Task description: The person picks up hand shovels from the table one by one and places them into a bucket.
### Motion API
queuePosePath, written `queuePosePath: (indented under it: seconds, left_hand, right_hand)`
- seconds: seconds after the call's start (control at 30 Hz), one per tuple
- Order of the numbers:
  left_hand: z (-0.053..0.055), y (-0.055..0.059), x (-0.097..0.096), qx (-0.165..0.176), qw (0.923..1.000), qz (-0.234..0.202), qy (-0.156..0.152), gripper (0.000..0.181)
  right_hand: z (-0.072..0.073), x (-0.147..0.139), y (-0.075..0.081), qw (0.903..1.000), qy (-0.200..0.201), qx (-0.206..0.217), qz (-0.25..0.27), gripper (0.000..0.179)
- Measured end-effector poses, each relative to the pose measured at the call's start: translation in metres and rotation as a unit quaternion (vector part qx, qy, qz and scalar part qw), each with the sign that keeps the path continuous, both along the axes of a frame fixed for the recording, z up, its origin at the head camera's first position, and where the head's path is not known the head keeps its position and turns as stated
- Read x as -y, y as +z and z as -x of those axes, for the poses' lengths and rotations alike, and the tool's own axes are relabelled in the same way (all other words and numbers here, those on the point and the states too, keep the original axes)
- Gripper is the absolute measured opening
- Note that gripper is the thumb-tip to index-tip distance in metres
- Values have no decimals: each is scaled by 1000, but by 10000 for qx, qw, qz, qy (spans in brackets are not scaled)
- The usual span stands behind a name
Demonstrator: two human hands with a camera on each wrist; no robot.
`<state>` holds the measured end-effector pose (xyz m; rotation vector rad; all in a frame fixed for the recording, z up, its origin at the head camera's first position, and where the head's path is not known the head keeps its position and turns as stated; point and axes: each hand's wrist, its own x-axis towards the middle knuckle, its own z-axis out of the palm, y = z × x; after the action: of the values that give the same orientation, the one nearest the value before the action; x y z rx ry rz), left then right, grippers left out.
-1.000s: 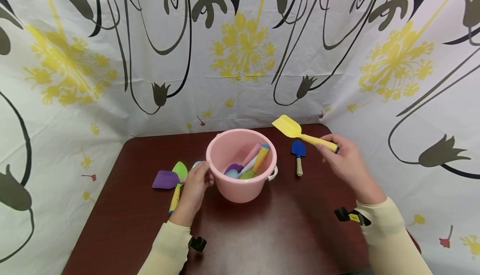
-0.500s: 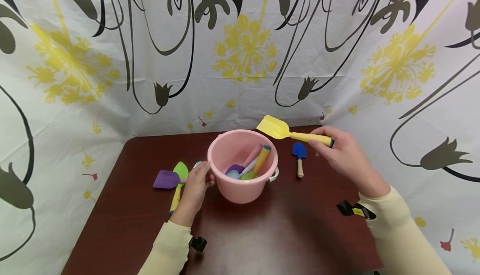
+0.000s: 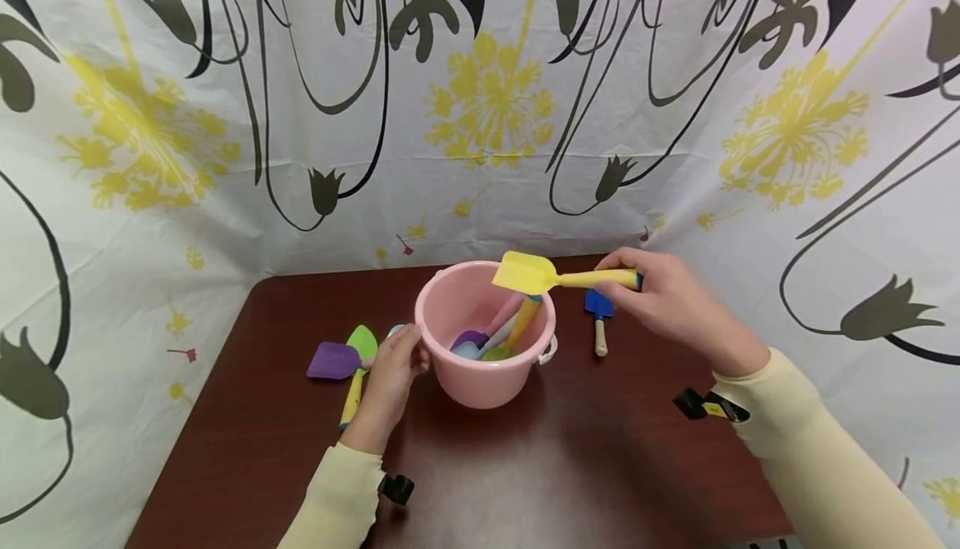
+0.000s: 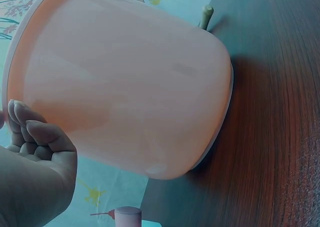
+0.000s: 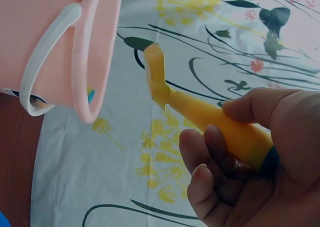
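A pink bucket (image 3: 480,382) stands upright on the table with several toy shovels inside, among them one with an orange handle (image 3: 522,321). My left hand (image 3: 393,374) pinches the bucket's rim on its left side; in the left wrist view the fingers are curled at the outer wall. Above the bucket's right side, my right hand (image 3: 667,303) holds a yellow toy shovel (image 3: 528,274) by its handle. The shovel's blade points left over the opening. The right wrist view shows thumb and fingers round the yellow handle (image 5: 225,124), apart from the bucket.
Left of the bucket lie a purple shovel (image 3: 333,361), a green shovel (image 3: 363,342) and a yellow handle (image 3: 351,399). A small blue shovel (image 3: 599,303) with a wooden handle lies to the right. Patterned cloth (image 3: 480,199) hangs behind the dark red table (image 3: 247,441).
My right hand has carried the yellow shovel leftward, and its blade has come from beyond the bucket's right side to over the opening. The left hand stays at the rim.
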<state>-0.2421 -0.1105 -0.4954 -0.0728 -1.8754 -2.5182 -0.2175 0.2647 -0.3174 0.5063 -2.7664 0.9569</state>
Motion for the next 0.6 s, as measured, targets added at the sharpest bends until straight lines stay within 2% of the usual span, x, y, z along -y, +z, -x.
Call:
queuePosePath:
  seconds: [0.2, 0.3, 0.43, 0.6]
  left_hand:
    - [0, -1, -1, -36, 10000, 9, -7, 36]
    - [0, -1, -1, -65, 10000, 41, -4, 36]
    - [0, -1, 0, -84, 9999, 81, -9, 36]
    - [-1, -1, 0, -58, 10000, 31, -11, 36]
  right_hand:
    - [16, 13, -10, 9974, 534, 445, -206, 8]
    - [26, 24, -19, 9954, 731, 418, -457, 5]
    - [38, 39, -27, 9915, 1029, 328, -724, 9]
    - [50, 56, -37, 9835, 1364, 431, -1107, 15]
